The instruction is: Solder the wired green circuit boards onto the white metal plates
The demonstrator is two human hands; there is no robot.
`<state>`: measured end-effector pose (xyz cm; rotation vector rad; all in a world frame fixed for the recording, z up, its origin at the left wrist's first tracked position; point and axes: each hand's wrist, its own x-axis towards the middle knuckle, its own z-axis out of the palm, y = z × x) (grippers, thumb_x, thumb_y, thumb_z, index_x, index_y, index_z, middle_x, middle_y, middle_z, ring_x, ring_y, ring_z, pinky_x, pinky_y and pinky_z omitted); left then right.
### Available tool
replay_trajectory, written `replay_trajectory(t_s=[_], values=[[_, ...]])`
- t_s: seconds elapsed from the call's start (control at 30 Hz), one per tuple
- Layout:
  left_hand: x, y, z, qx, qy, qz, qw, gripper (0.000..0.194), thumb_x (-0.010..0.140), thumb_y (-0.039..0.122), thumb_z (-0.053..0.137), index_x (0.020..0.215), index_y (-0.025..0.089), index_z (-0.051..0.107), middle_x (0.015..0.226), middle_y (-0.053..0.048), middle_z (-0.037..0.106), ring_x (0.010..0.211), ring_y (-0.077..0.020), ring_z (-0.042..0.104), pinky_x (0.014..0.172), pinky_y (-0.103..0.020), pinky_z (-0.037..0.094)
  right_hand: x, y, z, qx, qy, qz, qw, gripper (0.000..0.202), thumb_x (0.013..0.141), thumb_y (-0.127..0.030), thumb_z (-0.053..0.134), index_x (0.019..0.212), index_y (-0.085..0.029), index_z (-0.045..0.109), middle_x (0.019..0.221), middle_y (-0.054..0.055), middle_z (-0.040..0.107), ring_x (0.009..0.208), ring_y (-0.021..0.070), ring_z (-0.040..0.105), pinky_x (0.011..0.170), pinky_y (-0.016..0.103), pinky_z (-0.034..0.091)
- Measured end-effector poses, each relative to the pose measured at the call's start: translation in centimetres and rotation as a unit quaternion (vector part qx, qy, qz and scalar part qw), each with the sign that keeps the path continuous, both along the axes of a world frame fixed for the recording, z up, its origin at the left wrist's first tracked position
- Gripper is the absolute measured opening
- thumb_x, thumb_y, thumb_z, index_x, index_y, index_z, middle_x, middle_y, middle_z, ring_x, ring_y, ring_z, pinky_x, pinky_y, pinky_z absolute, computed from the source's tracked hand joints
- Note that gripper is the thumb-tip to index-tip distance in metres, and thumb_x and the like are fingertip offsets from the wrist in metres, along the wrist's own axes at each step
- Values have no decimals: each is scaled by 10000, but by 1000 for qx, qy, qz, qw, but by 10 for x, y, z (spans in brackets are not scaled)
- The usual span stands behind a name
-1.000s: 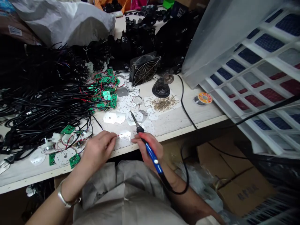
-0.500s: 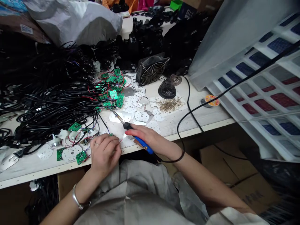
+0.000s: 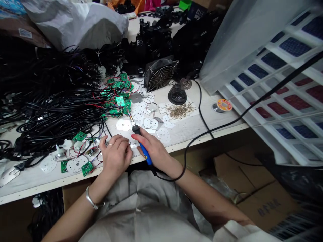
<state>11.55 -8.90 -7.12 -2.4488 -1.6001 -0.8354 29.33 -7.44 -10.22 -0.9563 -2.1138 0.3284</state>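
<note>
My right hand (image 3: 155,148) is wrapped round the blue handle of a soldering iron (image 3: 145,151), whose metal tip points up and away over the white discs (image 3: 123,124). Close to its left, my left hand (image 3: 116,153) is closed near the table's front edge, thumb and fingertips together; what they pinch is too small to name. Green circuit boards (image 3: 120,101) with red wires lie beyond the tip. More boards (image 3: 87,168) and a white disc (image 3: 77,164) lie left of my left hand.
Black cables (image 3: 55,114) cover the left of the table (image 3: 207,137). Farther back stand a fan (image 3: 160,76) and an iron stand (image 3: 177,95). A solder spool (image 3: 223,105) sits near a white rack (image 3: 275,131) at right. The iron's cord (image 3: 188,144) loops across.
The soldering iron has turned more upright, its tip swinging right, as my right hand moved left. My left hand has shifted slightly, its fingers rearranged. The view has moved a little.
</note>
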Motion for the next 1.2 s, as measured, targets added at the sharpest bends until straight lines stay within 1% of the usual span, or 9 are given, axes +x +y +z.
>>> replay_trajectory(t_s=[0.17,0.37,0.43,0.53,0.6,0.67,0.8,0.93,1.2], values=[[5,-1,-3,-3,-32,-13,999,93,820,154,557,741,203,560,835,3,743,922,-227,666,1044,-485,224,-8,-11,-4,-13,10,-98,995,446,923,-207,544,1357,-215,440,1338,169,523,1139,274,602,908,401,560],[4,5,-9,15,9,-44,999,71,799,149,581,756,205,588,843,1,749,922,-234,673,1090,-505,188,-13,-14,-5,-68,88,-106,988,456,899,-223,588,1339,-234,471,1330,139,546,1155,254,600,941,395,546],[2,6,-10,22,16,-61,998,77,789,142,587,754,211,591,850,9,751,927,-234,673,1102,-511,180,-9,-16,-3,-105,173,-119,972,414,889,-259,618,1290,-240,516,1182,105,643,1032,218,662,890,358,568],[1,6,-9,40,18,-67,997,93,781,125,596,749,210,574,865,16,752,957,-234,672,1120,-518,155,0,-21,1,-152,318,-152,923,252,928,-305,567,1167,-239,605,954,50,724,822,175,711,788,323,591],[1,6,-9,44,18,-75,996,100,781,118,594,754,211,568,890,19,754,993,-230,668,1131,-518,139,6,-24,2,-152,385,-155,897,218,948,-333,526,1105,-237,644,873,30,738,711,160,711,709,315,596],[2,6,-8,35,22,-92,995,99,785,118,583,765,215,573,900,24,755,991,-220,670,1138,-517,139,12,-27,1,-137,415,-142,888,242,948,-368,517,1071,-228,672,788,17,733,595,148,680,602,299,584],[3,7,-7,8,26,-106,994,90,800,127,571,771,212,584,893,22,757,923,-200,683,1147,-523,152,22,-33,-6,-124,413,-131,893,319,935,-424,502,969,-202,728,623,7,679,461,133,596,430,258,503],[3,6,-7,10,20,-104,994,103,797,116,568,769,211,594,876,18,755,902,-196,683,1149,-529,165,26,-40,-12,-193,414,-173,873,338,919,-421,509,823,-189,734,467,-23,602,331,113,506,319,224,414],[2,6,-7,-16,20,-104,994,112,788,123,576,782,222,626,914,14,759,932,-214,683,1150,-569,157,30,-38,-6,-188,346,-137,909,266,895,-352,535,782,-219,735,432,-39,586,344,125,537,425,262,518]])
